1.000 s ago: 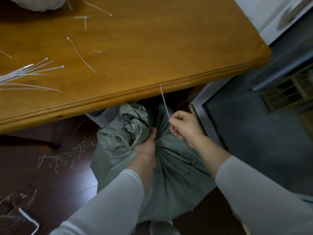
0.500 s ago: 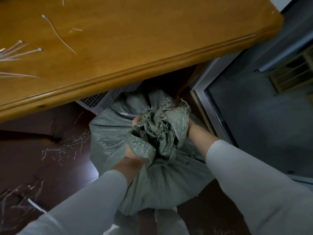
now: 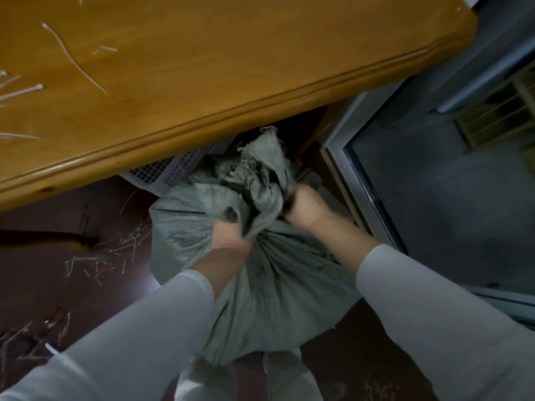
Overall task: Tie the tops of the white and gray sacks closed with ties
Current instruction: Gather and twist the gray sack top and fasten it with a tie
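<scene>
A full gray woven sack (image 3: 278, 290) stands on the dark floor below the table edge, its frayed top (image 3: 254, 175) bunched above a gathered neck. My left hand (image 3: 228, 241) grips the neck from the near left, its fingers hidden under a fold of fabric. My right hand (image 3: 307, 206) grips the bunched top from the right. The tie on the neck is hidden by cloth and hands. Loose white ties (image 3: 72, 56) lie on the wooden table (image 3: 231, 68) at the far left. No white sack is in view.
A white perforated basket (image 3: 173, 172) sits under the table behind the sack. Cut tie scraps (image 3: 110, 256) litter the floor at the left. A metal door frame (image 3: 364, 186) and glass run along the right.
My right hand let go of the upright white tie end and took hold of the sack's top. The bunched top has swung from the left side over to the right.
</scene>
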A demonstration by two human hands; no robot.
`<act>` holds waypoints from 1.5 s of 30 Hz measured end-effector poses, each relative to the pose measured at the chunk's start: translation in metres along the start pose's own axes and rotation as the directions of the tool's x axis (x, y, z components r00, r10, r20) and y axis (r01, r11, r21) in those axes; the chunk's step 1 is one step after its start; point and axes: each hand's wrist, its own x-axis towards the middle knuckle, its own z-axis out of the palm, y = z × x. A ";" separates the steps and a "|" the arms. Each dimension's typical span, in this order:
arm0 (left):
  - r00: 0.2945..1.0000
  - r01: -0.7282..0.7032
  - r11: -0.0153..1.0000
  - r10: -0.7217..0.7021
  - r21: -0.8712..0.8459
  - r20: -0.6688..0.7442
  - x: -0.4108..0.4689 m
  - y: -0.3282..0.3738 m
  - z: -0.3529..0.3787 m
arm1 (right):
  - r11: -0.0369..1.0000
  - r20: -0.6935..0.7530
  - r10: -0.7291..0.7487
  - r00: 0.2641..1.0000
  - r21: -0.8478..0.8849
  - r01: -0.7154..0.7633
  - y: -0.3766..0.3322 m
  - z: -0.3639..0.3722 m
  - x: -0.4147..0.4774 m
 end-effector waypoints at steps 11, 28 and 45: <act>0.919 0.289 0.952 -0.305 0.100 0.250 0.044 0.041 -0.008 | 0.883 -0.187 0.302 0.935 0.425 -0.200 -0.015 0.036 -0.013; 0.740 0.446 0.883 -0.456 0.147 0.494 0.077 0.021 -0.026 | 0.950 -0.464 -0.041 0.885 0.256 0.179 0.002 0.089 -0.005; 0.683 0.474 0.878 -0.412 0.063 0.603 0.069 -0.005 -0.005 | 0.993 -0.310 -0.106 0.945 0.010 0.114 0.014 0.092 -0.007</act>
